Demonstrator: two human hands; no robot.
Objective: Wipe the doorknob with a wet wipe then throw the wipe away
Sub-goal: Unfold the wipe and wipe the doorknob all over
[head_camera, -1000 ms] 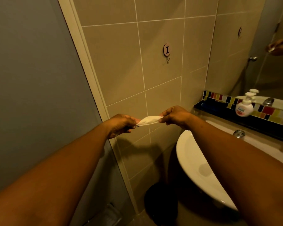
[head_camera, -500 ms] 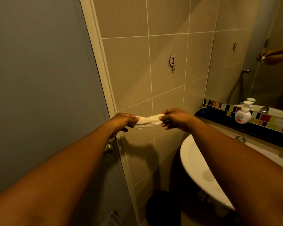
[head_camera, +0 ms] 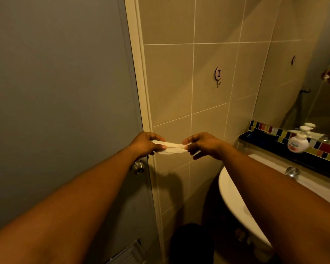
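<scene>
A white wet wipe (head_camera: 170,147) is stretched flat between both hands at chest height, in front of the tiled wall. My left hand (head_camera: 146,142) pinches its left end and my right hand (head_camera: 202,144) pinches its right end. The round metal doorknob (head_camera: 138,167) sits on the grey door (head_camera: 55,92), just below my left wrist and partly hidden by my forearm. A dark round bin (head_camera: 191,242) stands on the floor below the hands, between the door frame and the basin.
A white washbasin (head_camera: 234,199) juts out at the right with a tap (head_camera: 291,171) behind it. A soap pump bottle (head_camera: 297,141) stands on a dark shelf under the mirror. A wall hook (head_camera: 218,74) hangs on the beige tiles.
The view has shifted so the door and doorknob come into sight. Both hands have stayed together while the wipe has been drawn out flatter between them.
</scene>
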